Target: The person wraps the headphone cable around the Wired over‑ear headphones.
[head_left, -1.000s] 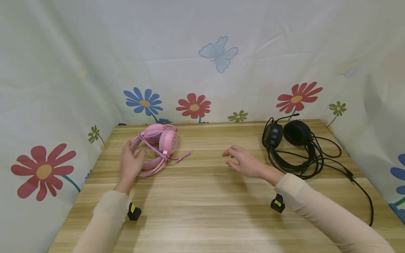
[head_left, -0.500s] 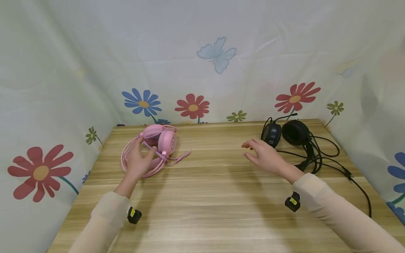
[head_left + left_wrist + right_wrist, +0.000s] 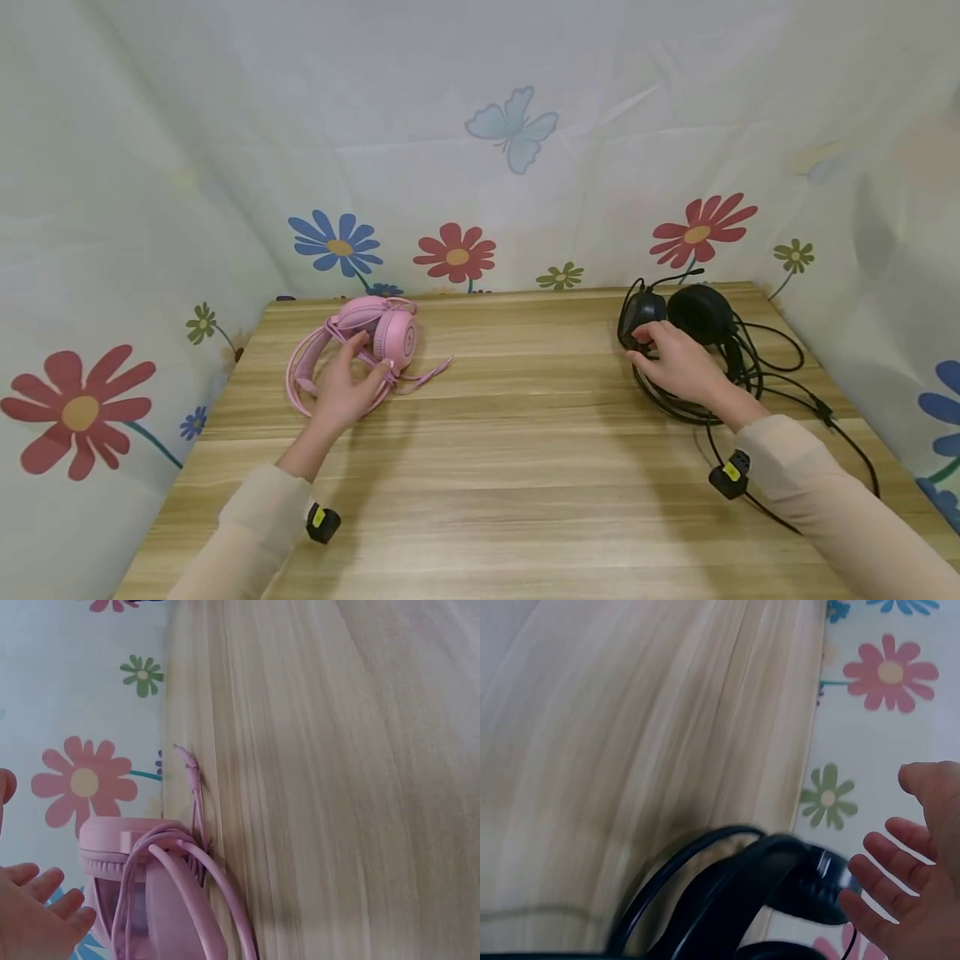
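Note:
Pink headphones [image 3: 395, 340] lie at the back left of the table, their cord bundled around the band; in the left wrist view the pink headphones [image 3: 177, 900] show a short plug end sticking out. Over their band hovers my left hand [image 3: 345, 396], fingers spread and nothing held. Black headphones [image 3: 701, 315] with a thin boom microphone lie at the back right. My right hand [image 3: 682, 362] is above their near side, fingers loosely bent. The right wrist view shows this right hand [image 3: 911, 877] apart from the black headband [image 3: 735, 900], holding nothing.
A black cable [image 3: 851, 437] trails from the black headphones toward the right front of the wooden table [image 3: 495, 483]. A flower-printed cloth [image 3: 517, 208] stands behind and at both sides. Small black wrist cameras [image 3: 322, 523] hang under both sleeves.
My right hand has moved right, from mid-table to over the black headphones. My left hand has shifted right across the pink headphones. Both pairs stay where they were.

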Demonstrator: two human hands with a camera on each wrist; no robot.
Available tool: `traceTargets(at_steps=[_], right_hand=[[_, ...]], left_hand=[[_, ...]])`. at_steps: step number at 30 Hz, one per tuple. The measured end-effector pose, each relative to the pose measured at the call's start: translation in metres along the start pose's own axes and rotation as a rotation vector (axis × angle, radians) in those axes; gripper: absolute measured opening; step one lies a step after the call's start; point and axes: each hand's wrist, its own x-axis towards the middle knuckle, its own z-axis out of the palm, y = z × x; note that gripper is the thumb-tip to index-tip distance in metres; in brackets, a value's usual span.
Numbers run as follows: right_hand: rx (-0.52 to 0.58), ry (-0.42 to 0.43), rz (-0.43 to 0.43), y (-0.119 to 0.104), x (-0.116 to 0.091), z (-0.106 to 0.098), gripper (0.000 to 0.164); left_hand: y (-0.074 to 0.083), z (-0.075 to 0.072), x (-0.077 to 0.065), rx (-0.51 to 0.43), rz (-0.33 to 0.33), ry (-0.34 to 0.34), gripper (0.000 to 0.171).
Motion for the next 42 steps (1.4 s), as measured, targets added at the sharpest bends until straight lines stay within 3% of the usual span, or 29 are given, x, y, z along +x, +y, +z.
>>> traceTargets(at_steps=[5,13,22,32,42], right_hand=[[-0.019,-0.073,0.075,0.014,-0.009,0.000,0.051],[-0.122,-0.139,0.077,0.034,-0.024,0.007,0.063],[-0.272,-0.165,0.028,0.043,-0.035,0.025,0.071],[-0.342,-0.130,0.001,0.048,-0.035,0.032,0.065],[-0.302,-0.208,0.040,0.046,-0.029,0.034,0.059]], left_hand=[[-0.001,0.004,-0.004,-0.068,0.017,-0.065,0.063],[0.002,0.011,-0.011,-0.179,0.052,-0.145,0.063],[0.032,0.010,-0.025,-0.200,0.088,-0.216,0.054],[0.007,0.038,-0.021,-0.188,0.147,-0.296,0.055],[0.020,0.047,-0.026,-0.231,0.107,-0.402,0.053]])
